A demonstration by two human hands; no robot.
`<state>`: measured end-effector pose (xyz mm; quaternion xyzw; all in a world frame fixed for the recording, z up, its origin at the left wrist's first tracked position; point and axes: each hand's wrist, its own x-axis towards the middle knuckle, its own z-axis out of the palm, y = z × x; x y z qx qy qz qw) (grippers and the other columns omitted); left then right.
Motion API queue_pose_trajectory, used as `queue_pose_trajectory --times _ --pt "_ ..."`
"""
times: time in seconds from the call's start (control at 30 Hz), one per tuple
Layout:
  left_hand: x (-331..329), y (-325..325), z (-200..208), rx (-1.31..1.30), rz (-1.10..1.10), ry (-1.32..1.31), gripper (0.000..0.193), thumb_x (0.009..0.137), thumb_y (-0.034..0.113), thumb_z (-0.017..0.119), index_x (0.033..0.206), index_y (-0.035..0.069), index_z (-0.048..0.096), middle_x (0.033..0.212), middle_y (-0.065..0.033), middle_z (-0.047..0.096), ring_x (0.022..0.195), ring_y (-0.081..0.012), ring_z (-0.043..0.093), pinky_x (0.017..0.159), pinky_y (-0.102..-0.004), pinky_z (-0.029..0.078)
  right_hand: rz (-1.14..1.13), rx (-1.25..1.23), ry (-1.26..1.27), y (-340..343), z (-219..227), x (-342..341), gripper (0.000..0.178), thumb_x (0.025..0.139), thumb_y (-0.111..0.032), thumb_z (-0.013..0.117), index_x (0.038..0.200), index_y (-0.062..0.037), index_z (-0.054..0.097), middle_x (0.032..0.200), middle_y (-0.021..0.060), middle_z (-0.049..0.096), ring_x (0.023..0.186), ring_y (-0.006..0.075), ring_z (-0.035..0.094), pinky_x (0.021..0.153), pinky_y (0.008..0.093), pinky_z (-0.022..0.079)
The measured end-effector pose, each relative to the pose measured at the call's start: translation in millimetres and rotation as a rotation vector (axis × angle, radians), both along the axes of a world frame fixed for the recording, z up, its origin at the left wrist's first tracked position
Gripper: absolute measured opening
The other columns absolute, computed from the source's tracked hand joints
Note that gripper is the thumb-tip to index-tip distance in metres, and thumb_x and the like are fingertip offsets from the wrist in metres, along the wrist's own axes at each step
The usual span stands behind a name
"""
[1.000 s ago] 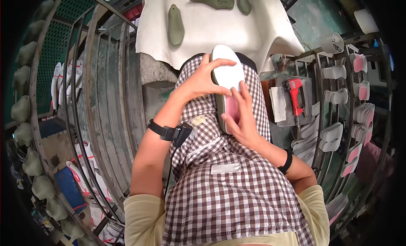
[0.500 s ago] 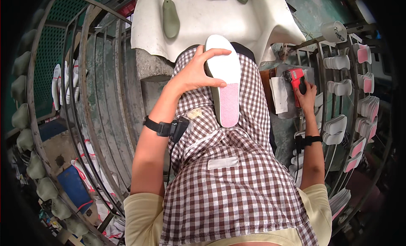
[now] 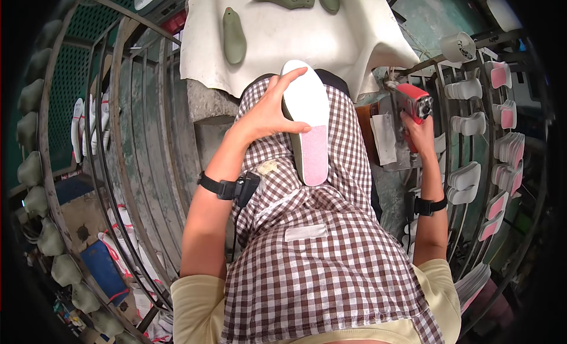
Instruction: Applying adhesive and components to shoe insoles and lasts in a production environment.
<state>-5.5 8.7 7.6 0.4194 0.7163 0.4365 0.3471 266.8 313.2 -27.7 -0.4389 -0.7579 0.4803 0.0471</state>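
Observation:
My left hand [image 3: 267, 114] is closed on a green shoe last [image 3: 297, 149] resting over my lap, thumb and fingers across its sole side. Over that side lies an insole [image 3: 315, 158], white at the forepart and pink at the heel. On the right, my right hand [image 3: 420, 135] grips a red staple gun [image 3: 411, 98] by its handle, above a small stand. The gun is well apart from the last.
Ahead, a white-covered bench [image 3: 277, 48] carries a green last [image 3: 234, 38] and two more behind it. At right, a metal rack holds several insoles [image 3: 464, 177]. A barred rack [image 3: 121, 125] stands at left, with more lasts along the far-left edge.
My right hand has raised the staple gun off the stand, and its body now points more toward me. My left hand and the last have barely shifted in the picture.

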Motion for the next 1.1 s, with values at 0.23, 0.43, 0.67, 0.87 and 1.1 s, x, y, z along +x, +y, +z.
queue_pose_trajectory --times 0.23,0.43,0.67,0.87,1.1 --pt "0 3 -4 0.062 0.018 0.017 0.112 0.056 0.026 0.089 0.153 0.017 0.034 0.131 -0.0183 0.046 0.130 -0.0353 0.044 0.113 -0.0433 0.034 0.474 0.062 0.401 -83 78 -64 0.037 0.082 -0.008 0.080 0.115 0.0013 0.066 0.104 0.0089 0.072 0.095 0.0149 0.066 0.087 0.0311 0.052" --pt "0 1 -5 0.073 0.021 0.030 0.111 0.056 0.026 0.090 0.152 0.018 0.034 0.126 -0.0177 0.045 0.125 -0.0354 0.046 0.110 -0.0427 0.036 0.589 0.130 0.481 -91 80 -83 0.034 0.076 -0.001 0.076 0.107 0.0026 0.064 0.095 0.0132 0.068 0.087 0.0278 0.066 0.082 0.0335 0.051" --pt "-1 2 -4 0.075 0.035 -0.012 0.109 0.055 0.026 0.089 0.150 0.016 0.038 0.136 -0.0172 0.045 0.131 -0.0336 0.043 0.113 -0.0432 0.033 0.661 0.156 0.391 -88 78 -82 0.039 0.077 -0.004 0.080 0.113 0.0026 0.065 0.111 0.0135 0.069 0.101 0.0244 0.066 0.093 0.0355 0.050" --pt "-1 2 -6 0.083 0.008 0.036 0.112 0.055 0.025 0.090 0.152 0.018 0.034 0.126 -0.0175 0.045 0.124 -0.0348 0.046 0.109 -0.0417 0.037 0.702 0.168 0.333 -95 82 -94 0.037 0.076 -0.003 0.080 0.110 0.0028 0.065 0.108 0.0137 0.069 0.097 0.0250 0.067 0.089 0.0349 0.051" --pt "0 2 -10 0.064 0.020 0.066 0.112 0.055 0.025 0.090 0.151 0.018 0.034 0.126 -0.0179 0.045 0.124 -0.0355 0.046 0.109 -0.0416 0.037 0.794 0.189 0.227 -91 94 -79 0.030 0.075 -0.003 0.073 0.103 0.0010 0.065 0.093 0.0163 0.067 0.086 0.0405 0.065 0.075 0.0399 0.052"
